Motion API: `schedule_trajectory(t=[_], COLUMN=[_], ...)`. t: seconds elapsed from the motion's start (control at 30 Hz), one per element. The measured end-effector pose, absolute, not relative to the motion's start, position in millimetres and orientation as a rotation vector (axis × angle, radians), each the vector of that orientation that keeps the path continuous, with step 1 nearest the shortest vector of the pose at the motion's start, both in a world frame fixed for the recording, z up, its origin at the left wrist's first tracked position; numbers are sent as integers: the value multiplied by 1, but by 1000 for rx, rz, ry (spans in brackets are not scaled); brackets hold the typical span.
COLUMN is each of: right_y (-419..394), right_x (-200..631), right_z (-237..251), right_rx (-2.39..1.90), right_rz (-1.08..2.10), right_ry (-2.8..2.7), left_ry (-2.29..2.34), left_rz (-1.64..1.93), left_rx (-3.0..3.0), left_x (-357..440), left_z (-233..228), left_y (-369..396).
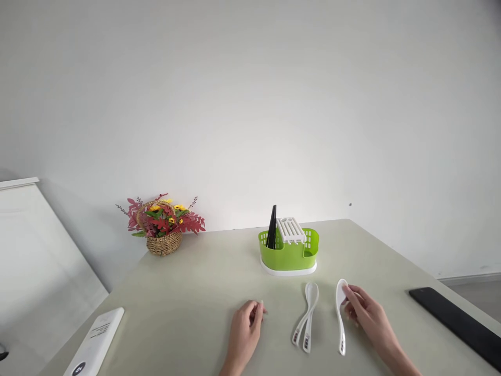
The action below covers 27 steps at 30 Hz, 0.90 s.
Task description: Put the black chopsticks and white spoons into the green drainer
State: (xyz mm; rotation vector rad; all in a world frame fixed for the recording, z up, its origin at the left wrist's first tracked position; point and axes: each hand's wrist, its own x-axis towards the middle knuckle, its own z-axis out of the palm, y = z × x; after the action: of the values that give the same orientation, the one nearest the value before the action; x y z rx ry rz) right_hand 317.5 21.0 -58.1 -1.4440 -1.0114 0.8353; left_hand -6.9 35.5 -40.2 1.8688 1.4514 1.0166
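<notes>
- Head view, lower centre of the frame: two bare hands rest over a pale counter [188, 292] set against a white wall.
- Right hand [366, 313], lower right: fingers closed around the bowl end of a white spoon [341, 318]; its handle points toward the bottom edge and appears to lie on the counter.
- Left hand [245, 329], lower centre: fingers loosely curled, holding nothing, resting on or just above the counter, apart from the cutlery.
- Between the hands: a pair of white spoons [307, 318] lying crossed and touching, just left of the gripped spoon.
- Centre of the frame, behind the spoons: a green cutlery holder [289, 250] on a white base, with black chopsticks [272, 227] upright in its left compartment and a white grille insert [290, 230] on top.
- Step in hand, as judged: the grasp on the single spoon is being taken; lifting it calls for the handle to clear the counter without brushing the crossed pair beside it.
- Edges and room: open counter lies between spoons and holder. A black flat object [454, 318] runs along the right edge, a white device [96, 342] lies at lower left, and a flower basket [163, 224] stands at centre left, all well apart from the hands.
</notes>
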Motion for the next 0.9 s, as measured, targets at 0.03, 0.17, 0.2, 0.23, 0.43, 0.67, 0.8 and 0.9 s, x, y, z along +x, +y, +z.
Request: schedule_trajectory(t=[0.03,0.17,0.2,0.23,0.43,0.67,0.8,0.9], right_y=[22,34,38,42,66,107,124,129], right_x=[318,314,311,308,282,249,235,229], right_z=[-53,-15,-2,12,94,112,94,79], right_rx=[-1441,-1410,-1386,-1365,-1363,-1334,-1228,-1149], right_rz=[846,807,780,746,363,-335,-487,-569], right_ry=[-984,-989,-1013,-1034,-1197,-1637,-1813,-1892], left_ry=[1447,1428,1423,1419,1405,1397,1396,1405], left_rz=[1019,1022,1022,1023,1047,1049,1039,1039], left_rx=[1873,1867,1858,1848,1832,1819,1820,1824], left_x=[-7,-7,-7,-7,-7,-8,-8,-8], left_z=[-41,-42,-43,-43,-47,-50,-49,-47], left_y=[36,35,34,34,32,33,33,32])
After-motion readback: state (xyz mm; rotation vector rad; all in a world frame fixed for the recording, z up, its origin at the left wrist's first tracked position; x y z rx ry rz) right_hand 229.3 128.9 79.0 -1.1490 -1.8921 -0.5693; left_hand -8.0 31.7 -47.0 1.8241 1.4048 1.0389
